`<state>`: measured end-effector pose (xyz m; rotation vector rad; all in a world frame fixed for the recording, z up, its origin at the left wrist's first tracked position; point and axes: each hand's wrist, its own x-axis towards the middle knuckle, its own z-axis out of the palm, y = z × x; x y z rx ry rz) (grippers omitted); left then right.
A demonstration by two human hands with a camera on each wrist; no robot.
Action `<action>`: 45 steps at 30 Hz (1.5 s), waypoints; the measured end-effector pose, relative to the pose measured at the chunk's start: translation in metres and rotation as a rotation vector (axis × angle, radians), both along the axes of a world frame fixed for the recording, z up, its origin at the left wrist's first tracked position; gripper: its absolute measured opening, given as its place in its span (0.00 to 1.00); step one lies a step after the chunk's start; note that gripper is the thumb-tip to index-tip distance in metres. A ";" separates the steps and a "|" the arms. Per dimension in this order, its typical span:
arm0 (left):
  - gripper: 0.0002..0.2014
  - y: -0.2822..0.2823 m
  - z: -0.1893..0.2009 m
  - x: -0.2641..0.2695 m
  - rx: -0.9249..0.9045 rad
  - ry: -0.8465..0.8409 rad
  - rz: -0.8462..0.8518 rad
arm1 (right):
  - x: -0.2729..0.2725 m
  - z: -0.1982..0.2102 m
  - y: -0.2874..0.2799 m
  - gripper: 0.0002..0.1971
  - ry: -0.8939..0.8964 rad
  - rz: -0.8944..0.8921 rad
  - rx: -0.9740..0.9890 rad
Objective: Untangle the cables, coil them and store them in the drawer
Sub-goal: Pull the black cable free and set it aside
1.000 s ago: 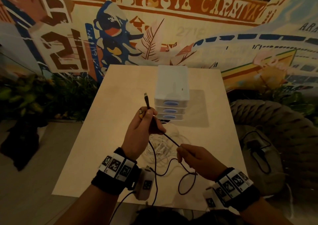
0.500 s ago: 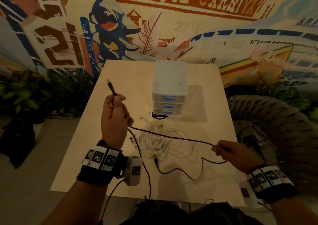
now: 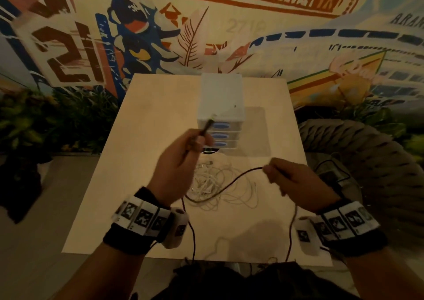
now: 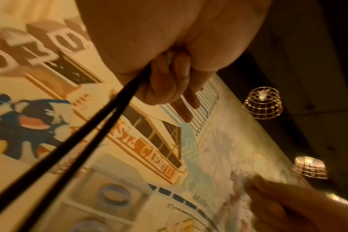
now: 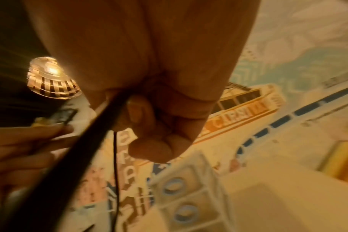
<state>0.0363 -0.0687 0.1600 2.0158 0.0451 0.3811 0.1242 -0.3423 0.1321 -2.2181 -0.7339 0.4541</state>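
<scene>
My left hand (image 3: 183, 155) grips one end of a black cable (image 3: 231, 184), its plug (image 3: 209, 123) sticking up in front of the white drawer unit (image 3: 221, 107). In the left wrist view two black strands (image 4: 85, 133) run out of the left hand (image 4: 169, 81). My right hand (image 3: 289, 178) pinches the same cable further along; a loop sags between the hands above a tangle of white cables (image 3: 213, 185) on the table (image 3: 146, 120). The right wrist view shows the right hand (image 5: 149, 122) curled round the black cable (image 5: 85, 141). All three drawers look closed.
The drawer unit (image 5: 189, 196) has blue oval handles. The black cable's free length hangs over the table's near edge (image 3: 229, 259). A woven seat with a dark bag (image 3: 332, 176) stands right of the table. Plants line the left side below a mural wall.
Both hands have come back together over the white tangle. The left hand swung right, its plug now before the drawers; the right hand moved left, and the stretched cable has gone slack.
</scene>
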 end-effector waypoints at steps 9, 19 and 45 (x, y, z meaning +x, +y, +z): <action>0.12 -0.022 -0.010 0.006 0.237 0.145 -0.035 | -0.007 0.015 0.056 0.17 -0.040 0.160 0.101; 0.13 0.043 -0.013 0.005 0.155 0.021 0.298 | -0.001 -0.065 -0.042 0.18 0.127 0.015 -0.279; 0.12 0.034 -0.010 -0.015 0.296 0.555 -0.394 | 0.023 -0.040 -0.069 0.13 -0.028 -0.533 -0.033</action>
